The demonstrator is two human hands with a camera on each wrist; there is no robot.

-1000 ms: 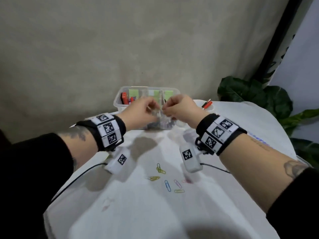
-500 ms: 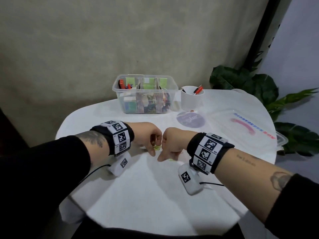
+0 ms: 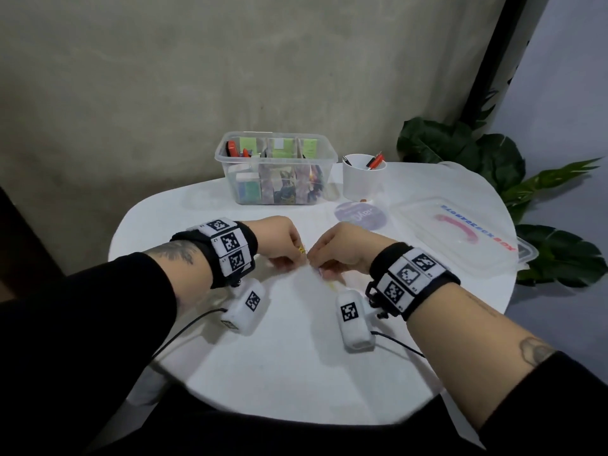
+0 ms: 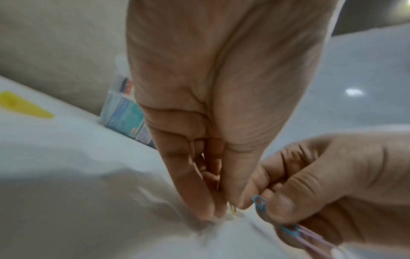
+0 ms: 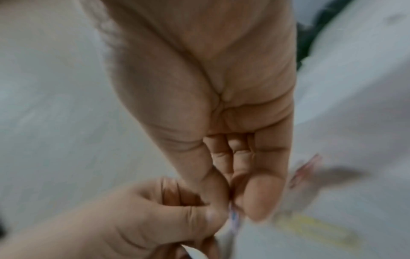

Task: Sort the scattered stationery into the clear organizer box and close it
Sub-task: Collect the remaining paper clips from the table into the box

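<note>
Both hands meet low over the middle of the white table [image 3: 296, 373]. My left hand [image 3: 296, 256] pinches a yellow paper clip [image 4: 233, 209] between thumb and fingertips, right at the cloth. My right hand [image 3: 317, 268] pinches a blue paper clip [image 4: 259, 204] together with a pink paper clip [image 4: 310, 236]. Another yellow clip [image 3: 330, 286] lies on the table just under my right hand, blurred in the right wrist view. The clear organizer box [image 3: 230, 172] stands open at the table's far side, with stationery in its compartments. Its clear lid [image 3: 460, 235] lies flat at the right.
A white cup [image 3: 362, 182] with pens stands right of the box, and a round purple disc [image 3: 360, 215] lies in front of it. Green plant leaves [image 3: 460, 149] rise behind the table's right edge. A grey wall backs the table.
A second ago both hands were up at the box. They have come back to the table's middle and taken hold of paper clips that lay loose there.
</note>
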